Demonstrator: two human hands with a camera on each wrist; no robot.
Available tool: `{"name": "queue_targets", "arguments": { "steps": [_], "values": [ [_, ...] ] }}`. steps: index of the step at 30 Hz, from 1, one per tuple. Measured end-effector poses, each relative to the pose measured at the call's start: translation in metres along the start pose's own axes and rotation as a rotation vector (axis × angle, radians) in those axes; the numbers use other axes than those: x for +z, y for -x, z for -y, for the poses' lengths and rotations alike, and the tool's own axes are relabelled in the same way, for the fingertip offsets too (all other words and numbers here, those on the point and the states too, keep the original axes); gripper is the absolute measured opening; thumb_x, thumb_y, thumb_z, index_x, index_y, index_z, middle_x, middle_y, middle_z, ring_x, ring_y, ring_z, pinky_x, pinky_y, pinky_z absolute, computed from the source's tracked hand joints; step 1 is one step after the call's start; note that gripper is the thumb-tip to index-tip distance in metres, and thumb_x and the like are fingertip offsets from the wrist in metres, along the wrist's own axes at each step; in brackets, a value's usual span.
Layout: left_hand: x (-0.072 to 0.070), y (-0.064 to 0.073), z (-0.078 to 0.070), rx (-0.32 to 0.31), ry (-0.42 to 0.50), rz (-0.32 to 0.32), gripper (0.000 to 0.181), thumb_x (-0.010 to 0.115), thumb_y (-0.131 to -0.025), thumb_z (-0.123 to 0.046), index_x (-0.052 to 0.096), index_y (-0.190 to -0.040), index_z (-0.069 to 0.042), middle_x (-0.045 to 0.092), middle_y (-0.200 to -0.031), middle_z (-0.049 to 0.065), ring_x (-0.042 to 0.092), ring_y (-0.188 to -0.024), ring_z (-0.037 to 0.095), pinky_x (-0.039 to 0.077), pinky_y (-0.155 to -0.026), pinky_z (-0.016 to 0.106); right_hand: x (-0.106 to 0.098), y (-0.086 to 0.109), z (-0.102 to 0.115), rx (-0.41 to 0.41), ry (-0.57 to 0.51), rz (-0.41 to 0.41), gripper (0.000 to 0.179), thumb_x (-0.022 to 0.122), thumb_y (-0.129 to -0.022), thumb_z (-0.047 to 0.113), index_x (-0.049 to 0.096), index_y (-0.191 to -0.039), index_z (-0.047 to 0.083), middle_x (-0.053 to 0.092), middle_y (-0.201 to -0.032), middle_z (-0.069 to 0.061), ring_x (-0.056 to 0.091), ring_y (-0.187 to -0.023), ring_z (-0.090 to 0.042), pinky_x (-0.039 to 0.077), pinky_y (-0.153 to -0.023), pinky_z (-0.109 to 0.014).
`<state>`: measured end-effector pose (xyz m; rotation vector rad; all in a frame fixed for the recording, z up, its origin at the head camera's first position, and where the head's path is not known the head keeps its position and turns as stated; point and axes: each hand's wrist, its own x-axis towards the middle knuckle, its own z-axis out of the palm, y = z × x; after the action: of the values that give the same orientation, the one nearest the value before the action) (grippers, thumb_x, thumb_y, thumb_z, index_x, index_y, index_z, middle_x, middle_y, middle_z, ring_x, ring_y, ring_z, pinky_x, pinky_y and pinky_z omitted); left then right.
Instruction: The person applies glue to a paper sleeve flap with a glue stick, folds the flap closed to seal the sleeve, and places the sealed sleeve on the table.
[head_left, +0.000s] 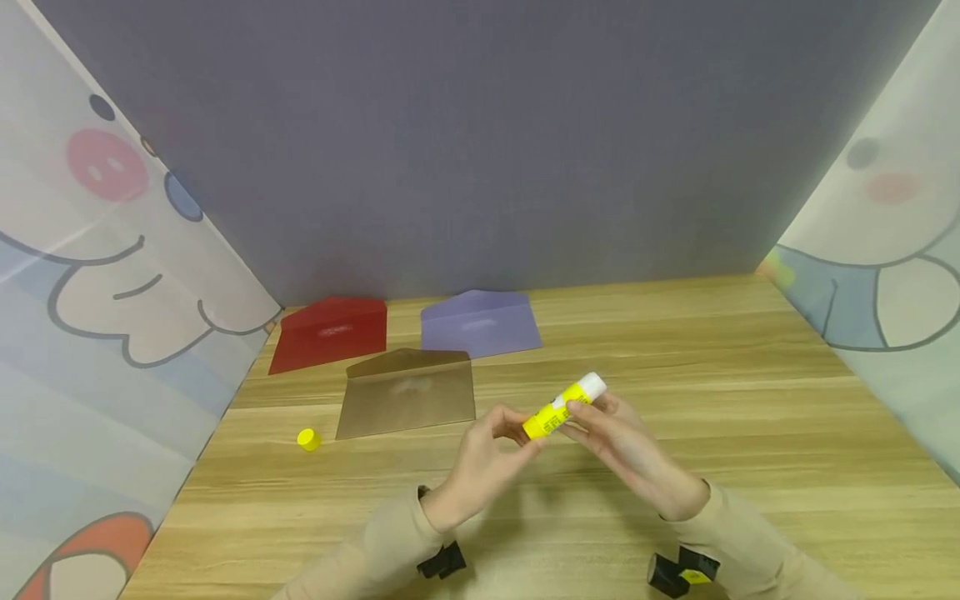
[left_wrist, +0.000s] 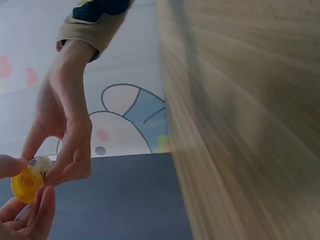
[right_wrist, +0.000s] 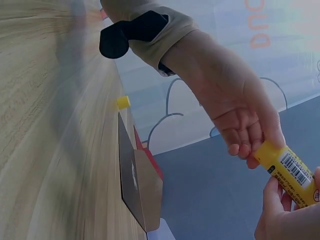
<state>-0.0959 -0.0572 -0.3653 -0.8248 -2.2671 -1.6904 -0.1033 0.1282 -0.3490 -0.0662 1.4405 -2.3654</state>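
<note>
Both hands hold a yellow glue stick [head_left: 557, 415] in the air over the wooden table, tilted with its white end up to the right. The left hand [head_left: 486, 467] pinches its lower yellow end between thumb and fingers. Nearer the white end, the right hand [head_left: 636, 454] grips the barrel. The round yellow base [left_wrist: 27, 187] faces the left wrist camera, and a barcode label [right_wrist: 296, 170] shows in the right wrist view. A yellow cap [head_left: 308, 439] stands on the table, left of the hands.
Three envelopes with raised flaps lie at the back left: red [head_left: 330, 340], purple [head_left: 480, 329] and brown [head_left: 408, 404], each bearing a whitish smear. A grey panel [head_left: 510, 150] rises behind the table [head_left: 712, 358], and cartoon-printed sheets hang on both sides.
</note>
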Motion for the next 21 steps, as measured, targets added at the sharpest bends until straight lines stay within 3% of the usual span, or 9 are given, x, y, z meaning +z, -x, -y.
{"name": "queue_targets", "arguments": {
  "steps": [5,9,15,21],
  "values": [
    [0.0003,-0.0037,0.0052,0.381,-0.263,-0.061,0.03,0.073,-0.065,0.003,0.053,-0.088,0.001,0.061,-0.08,0.008,0.055,-0.066,0.013,0.048,-0.065,0.014,0.0003,0.0007,0.0004,-0.004,0.012,0.0,0.028,0.053,-0.087,0.007,0.039,-0.111,0.001,0.042,-0.112,-0.008,0.049,-0.105,-0.015,0.038,-0.096,-0.031],
    [-0.0008,-0.008,0.0054,0.58,-0.448,-0.098,0.032,0.073,-0.063,0.001,0.051,-0.086,0.001,0.059,-0.078,0.007,0.054,-0.064,0.012,0.046,-0.064,0.01,0.0015,0.001,0.001,-0.005,0.008,-0.005,0.027,0.052,-0.088,0.008,0.039,-0.11,0.002,0.042,-0.112,-0.008,0.049,-0.105,-0.014,0.038,-0.096,-0.031],
    [-0.0023,-0.0097,0.0058,0.711,-0.631,-0.117,0.026,0.07,-0.07,-0.006,0.051,-0.086,0.002,0.059,-0.078,0.008,0.057,-0.068,0.015,0.049,-0.068,0.015,0.0016,0.0005,0.0009,-0.002,0.015,-0.004,0.029,0.051,-0.089,0.009,0.036,-0.113,0.001,0.041,-0.112,-0.007,0.048,-0.105,-0.013,0.037,-0.096,-0.031],
    [-0.0024,-0.0097,0.0067,0.8,-0.737,-0.135,0.014,0.055,-0.084,-0.011,0.052,-0.084,0.003,0.057,-0.078,0.009,0.056,-0.065,0.015,0.049,-0.065,0.013,0.0005,0.0004,-0.0004,-0.005,0.011,-0.004,0.031,0.051,-0.089,0.009,0.035,-0.114,0.001,0.041,-0.113,-0.008,0.049,-0.105,-0.013,0.037,-0.097,-0.031]
  ]
}}
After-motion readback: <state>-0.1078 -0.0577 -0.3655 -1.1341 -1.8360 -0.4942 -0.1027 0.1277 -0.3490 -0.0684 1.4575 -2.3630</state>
